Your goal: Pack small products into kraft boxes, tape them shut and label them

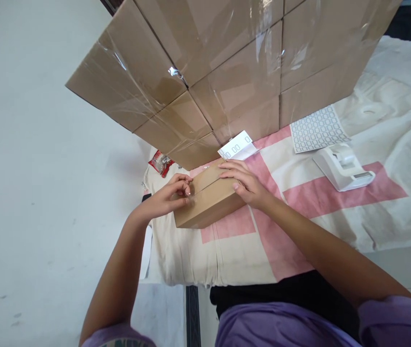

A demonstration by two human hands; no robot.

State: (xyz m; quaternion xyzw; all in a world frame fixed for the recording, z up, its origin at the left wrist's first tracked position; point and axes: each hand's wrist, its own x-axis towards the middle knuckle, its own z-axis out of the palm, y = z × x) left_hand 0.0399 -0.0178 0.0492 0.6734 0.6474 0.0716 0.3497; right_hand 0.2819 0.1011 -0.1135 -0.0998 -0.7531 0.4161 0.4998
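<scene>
A small brown cardboard box (210, 202) lies on the cloth in front of me, with a seam running along its top. At its left end is my left hand (171, 195), its fingers curled and the thumb brought near them by the box's edge. Whether anything thin sits between those fingertips I cannot make out. My right hand (245, 183) rests over the box's right end, fingers stretched across the top and thumb at the near edge. Just behind the box, a folded white sheet with printed outlines (239, 147) leans up near the stack.
A tall stack of taped cardboard boxes (241, 82) rises behind the work. To the right are a sheet of printed labels (317, 129) and a white tape dispenser (345, 166). A red-and-clear packet (161, 163) lies left, on the pink-and-cream cloth (234, 260).
</scene>
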